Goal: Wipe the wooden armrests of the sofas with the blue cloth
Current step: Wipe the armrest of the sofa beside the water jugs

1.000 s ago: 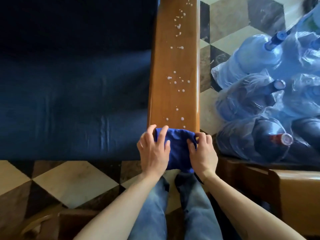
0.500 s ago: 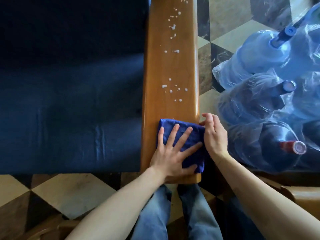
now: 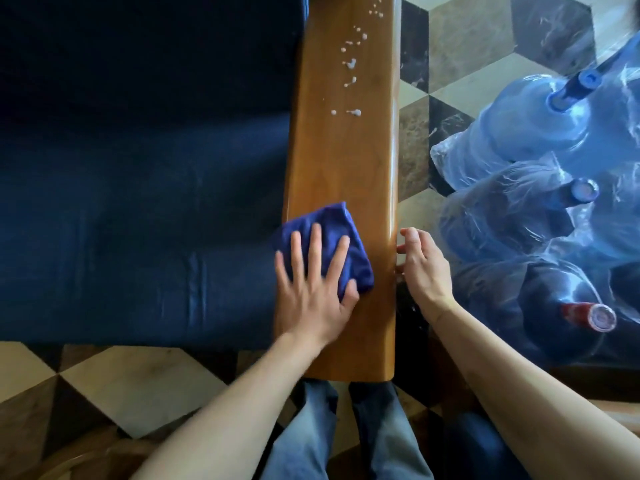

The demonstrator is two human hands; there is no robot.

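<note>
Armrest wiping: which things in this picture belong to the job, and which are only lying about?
Belong to the job:
blue cloth, pressed flat under the left hand
wooden armrest
white droplets at its far end
right hand at the armrest's edge

Only lying about:
water bottles in plastic
sofa cushion

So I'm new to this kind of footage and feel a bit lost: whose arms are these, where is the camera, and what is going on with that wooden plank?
No machine here: the camera sits on a person's head and looks down at their two bare arms. The plank is the sofa's wooden armrest, beside the dark blue seat cushion. The left hand presses a blue cloth flat onto the wood with straight fingers. The right hand holds nothing and hovers at the armrest's outer edge. White droplets lie farther up the wood, not yet wiped. Plastic-wrapped water bottles are piled on the patterned floor tiles.
</note>
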